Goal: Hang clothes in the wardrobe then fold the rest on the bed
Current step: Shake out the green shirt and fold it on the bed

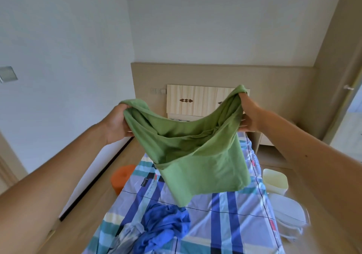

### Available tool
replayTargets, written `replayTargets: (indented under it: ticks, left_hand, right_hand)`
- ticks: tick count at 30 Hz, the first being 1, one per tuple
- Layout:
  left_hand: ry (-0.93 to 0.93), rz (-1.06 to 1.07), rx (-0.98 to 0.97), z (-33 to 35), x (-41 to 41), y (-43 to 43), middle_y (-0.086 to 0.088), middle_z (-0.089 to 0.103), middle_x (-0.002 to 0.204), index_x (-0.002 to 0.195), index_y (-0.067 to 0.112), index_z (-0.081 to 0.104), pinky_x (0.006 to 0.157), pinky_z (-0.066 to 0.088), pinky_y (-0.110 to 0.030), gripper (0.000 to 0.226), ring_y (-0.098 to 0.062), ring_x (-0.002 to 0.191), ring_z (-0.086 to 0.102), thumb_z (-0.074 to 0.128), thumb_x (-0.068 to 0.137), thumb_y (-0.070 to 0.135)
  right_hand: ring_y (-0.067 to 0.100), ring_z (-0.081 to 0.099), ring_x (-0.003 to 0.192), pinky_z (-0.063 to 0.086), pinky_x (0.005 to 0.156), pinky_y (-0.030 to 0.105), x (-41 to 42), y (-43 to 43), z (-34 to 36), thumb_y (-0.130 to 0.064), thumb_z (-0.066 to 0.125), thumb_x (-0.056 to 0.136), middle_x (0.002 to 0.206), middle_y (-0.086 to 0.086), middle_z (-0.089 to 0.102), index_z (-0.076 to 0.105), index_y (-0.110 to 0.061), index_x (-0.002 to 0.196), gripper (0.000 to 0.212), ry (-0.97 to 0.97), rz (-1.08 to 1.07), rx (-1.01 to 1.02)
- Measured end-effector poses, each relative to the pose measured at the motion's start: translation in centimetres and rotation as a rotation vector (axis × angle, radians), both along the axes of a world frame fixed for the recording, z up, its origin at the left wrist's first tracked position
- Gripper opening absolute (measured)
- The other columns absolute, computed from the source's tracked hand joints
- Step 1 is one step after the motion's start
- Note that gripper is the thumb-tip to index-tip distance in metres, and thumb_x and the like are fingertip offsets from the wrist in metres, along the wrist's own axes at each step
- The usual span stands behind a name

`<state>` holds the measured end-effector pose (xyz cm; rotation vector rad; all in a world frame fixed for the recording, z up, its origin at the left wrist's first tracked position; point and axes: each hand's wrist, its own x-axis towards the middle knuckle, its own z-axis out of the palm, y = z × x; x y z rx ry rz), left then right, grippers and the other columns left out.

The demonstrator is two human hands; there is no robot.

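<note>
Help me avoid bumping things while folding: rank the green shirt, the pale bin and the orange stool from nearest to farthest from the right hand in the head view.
1. The green shirt, held up in the right hand itself.
2. The pale bin, on the floor to the right of the bed.
3. The orange stool, on the floor across the bed, on its left side.

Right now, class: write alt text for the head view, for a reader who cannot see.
A left hand and right hand hold a green garment up above a bed with a blue checked sheet. A crumpled blue garment lies on the bed; an orange stool stands beside it.
</note>
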<state>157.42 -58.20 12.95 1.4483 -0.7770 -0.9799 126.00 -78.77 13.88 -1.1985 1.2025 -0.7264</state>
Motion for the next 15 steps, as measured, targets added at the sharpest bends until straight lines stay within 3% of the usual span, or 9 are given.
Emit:
replayTargets:
  ticks: [3, 5, 8, 10, 13, 15]
  left_hand:
    - [0.040, 0.037, -0.121, -1.0, -0.2, -0.2, -0.012, 0.067, 0.112, 0.114, 0.013, 0.064, 0.081, 0.052, -0.035, 0.030, -0.023, 0.094, 0.066, 0.037, 0.103, 0.018]
    - [0.069, 0.054, -0.186, -1.1, -0.5, 0.0, -0.009, 0.067, 0.103, 0.107, 0.014, 0.064, 0.076, 0.052, -0.030, 0.030, -0.020, 0.087, 0.065, 0.035, 0.102, 0.007]
    - [-0.002, 0.161, -0.293, -1.1, -0.9, -0.1, -0.006, 0.065, 0.092, 0.106, 0.019, 0.065, 0.062, 0.054, -0.024, 0.040, -0.017, 0.079, 0.062, 0.036, 0.096, -0.006]
    - [-0.249, 0.306, -0.359, -1.3, -1.0, -0.2, -0.004, 0.065, 0.094, 0.105, 0.016, 0.069, 0.065, 0.052, -0.019, 0.048, -0.017, 0.084, 0.061, 0.034, 0.087, -0.013]
    - [-0.830, 0.409, -0.412, -1.3, -1.2, 0.1, -0.003, 0.063, 0.106, 0.091, 0.009, 0.075, 0.089, 0.043, -0.015, 0.052, -0.013, 0.104, 0.056, 0.031, 0.072, -0.010]
    - [-0.855, 0.309, -0.418, -1.3, -1.3, 0.2, -0.007, 0.069, 0.096, 0.078, 0.003, 0.071, 0.085, 0.045, -0.016, 0.042, -0.015, 0.094, 0.061, 0.031, 0.067, -0.003]
  right_hand:
    - [0.022, 0.054, 0.070, 0.047, 0.064, 0.029, -0.5, -0.6, -0.3, -0.053, 0.052, 0.090, 0.086, 0.008, 0.055, 0.056, -0.012, 0.103, 0.043, 0.090, -0.046, -0.048]
    - [0.018, 0.046, 0.060, 0.042, 0.052, 0.024, -1.0, -0.7, 0.0, -0.033, 0.053, 0.097, 0.076, 0.008, 0.048, 0.053, -0.009, 0.095, 0.024, 0.266, -0.057, -0.192]
    - [0.018, 0.044, 0.061, 0.040, 0.053, 0.027, -1.9, -0.9, 0.7, -0.012, 0.052, 0.097, 0.075, 0.008, 0.049, 0.054, -0.007, 0.090, 0.009, 0.540, -0.039, -0.499]
    - [0.021, 0.051, 0.066, 0.042, 0.055, 0.029, -2.2, -0.6, 1.3, -0.010, 0.053, 0.094, 0.082, 0.008, 0.054, 0.055, -0.010, 0.098, 0.005, 0.674, -0.043, -0.616]
    - [0.032, 0.062, 0.091, 0.056, 0.080, 0.043, -2.5, 0.1, 1.8, -0.010, 0.056, 0.086, 0.101, 0.009, 0.059, 0.052, -0.020, 0.104, 0.021, 0.960, -0.043, -0.739]
    - [0.035, 0.062, 0.095, 0.056, 0.086, 0.049, -2.4, 0.4, 2.0, -0.009, 0.055, 0.085, 0.105, 0.010, 0.060, 0.054, -0.018, 0.105, 0.022, 1.048, -0.056, -0.807]
